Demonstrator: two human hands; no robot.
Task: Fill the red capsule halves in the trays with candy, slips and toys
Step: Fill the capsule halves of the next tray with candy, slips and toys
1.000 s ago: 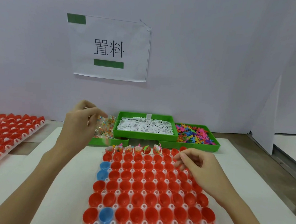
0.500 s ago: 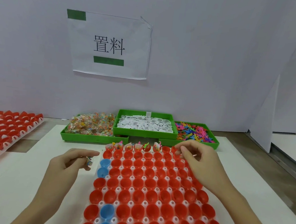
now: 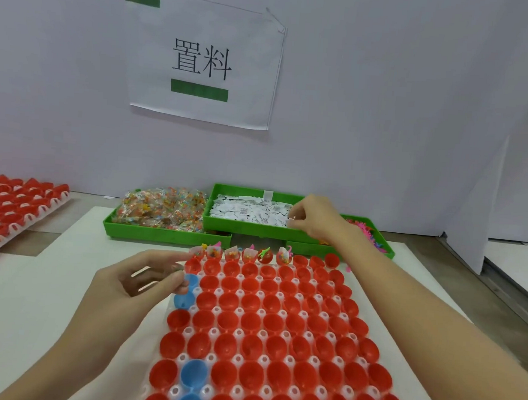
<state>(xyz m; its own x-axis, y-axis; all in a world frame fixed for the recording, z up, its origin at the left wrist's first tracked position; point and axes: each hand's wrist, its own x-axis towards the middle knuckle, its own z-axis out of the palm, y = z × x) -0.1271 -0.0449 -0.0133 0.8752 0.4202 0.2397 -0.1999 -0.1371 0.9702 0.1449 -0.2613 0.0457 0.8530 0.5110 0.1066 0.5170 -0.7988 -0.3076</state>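
Three green bins (image 3: 166, 235) at frame centre; six filled halves (image 3: 240, 254) atop tray (image 3: 185, 330). Right hand (image 3: 313, 219) pinching slips (image 3: 249, 211); left hand (image 3: 138, 288) curled, contents unclear.

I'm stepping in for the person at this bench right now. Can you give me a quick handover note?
Left hand: at the capsule tray's far-left corner, fingers pinching something small, too blurred to name.
Right hand: over the slips bin, fingers curled into the slips.
Candy bin sits left of the slips, toy bin right.
Done: about six far-row capsules hold items.
Left: every other red half; a few blue halves sit among them.
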